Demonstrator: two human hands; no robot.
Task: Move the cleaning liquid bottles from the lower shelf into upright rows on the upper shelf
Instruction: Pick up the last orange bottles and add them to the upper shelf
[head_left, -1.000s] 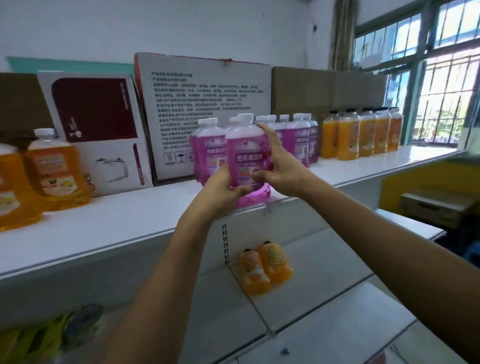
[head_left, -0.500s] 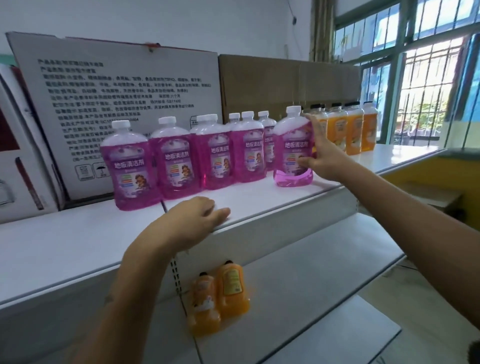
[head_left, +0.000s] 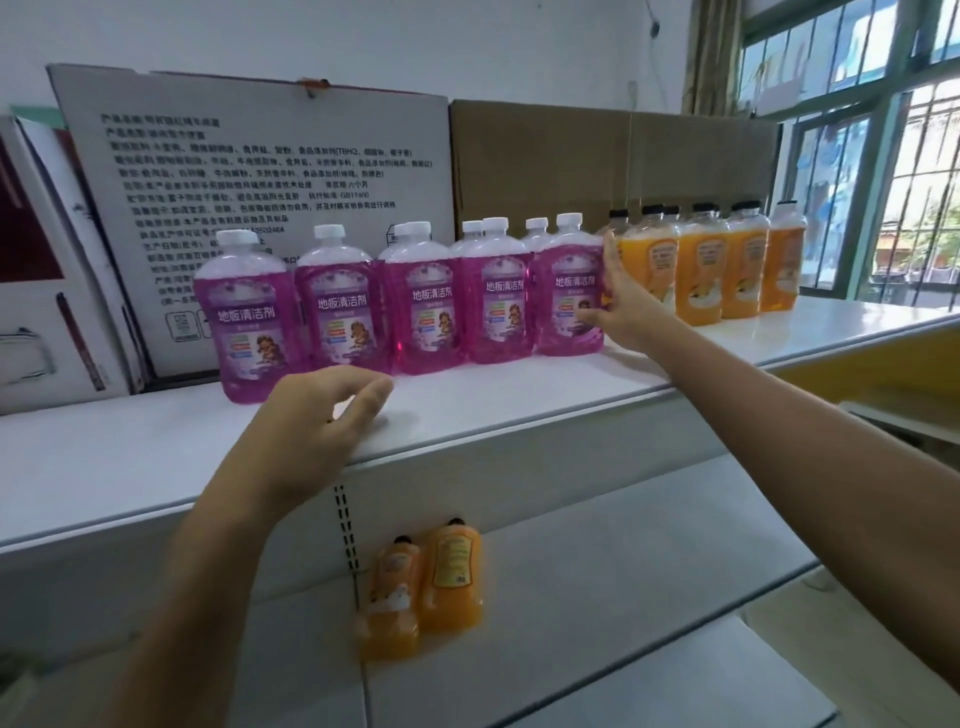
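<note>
Up at 12 o'clock, the upper shelf (head_left: 519, 410) is the biggest thing, long and white. Big cardboard boxes (head_left: 260, 208) lean on the wall behind it. On it stands a row of pink bottles (head_left: 415, 306), all upright and side by side, with more pink ones tucked behind. At 2 o'clock stands a row of orange bottles (head_left: 701, 270), upright too.

Down at 6 o'clock is the lower shelf (head_left: 623, 597). Two orange bottles (head_left: 426, 587) lie flat there, touching each other. They look like the only ones left to move, so the job seems nearly done.

The right hand (head_left: 618, 306) reaches to 1 o'clock and touches the last pink bottle (head_left: 569, 306) at the end of the row, fingers straight along its side and thumb on its front. It seems to be nudging it into line. The left hand (head_left: 322, 421) rests on the front edge of the upper shelf, fingers loose and holding nothing.
</note>
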